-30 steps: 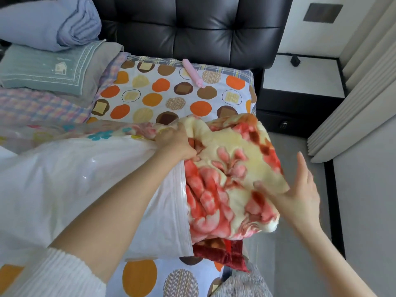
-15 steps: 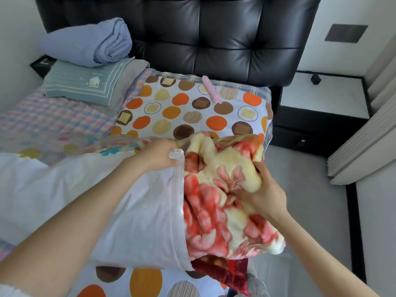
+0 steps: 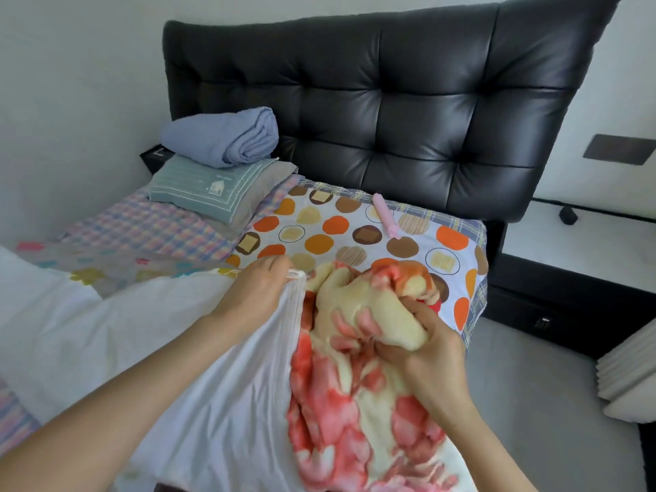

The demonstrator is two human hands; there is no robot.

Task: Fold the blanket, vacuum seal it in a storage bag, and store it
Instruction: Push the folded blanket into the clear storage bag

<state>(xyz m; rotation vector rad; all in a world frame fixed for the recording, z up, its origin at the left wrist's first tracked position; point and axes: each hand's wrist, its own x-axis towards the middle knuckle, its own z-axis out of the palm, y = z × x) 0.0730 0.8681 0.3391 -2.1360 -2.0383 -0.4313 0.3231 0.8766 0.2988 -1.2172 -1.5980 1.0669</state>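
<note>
At the near right edge of the bed [image 3: 319, 225], the blanket [image 3: 355, 403] lay partly inside the white storage bag [image 3: 177, 349], its flowered end bulging out of the mouth. The right hand [image 3: 426, 353] was clamped on a thick fold of it. The left hand [image 3: 252, 296] pinched the bag's rim. The blanket looked soft and springy, so deep folds seemed the best hold; the bag looked thin and slippery. Farther, a pink tube [image 3: 385, 216] lay near the headboard
</note>
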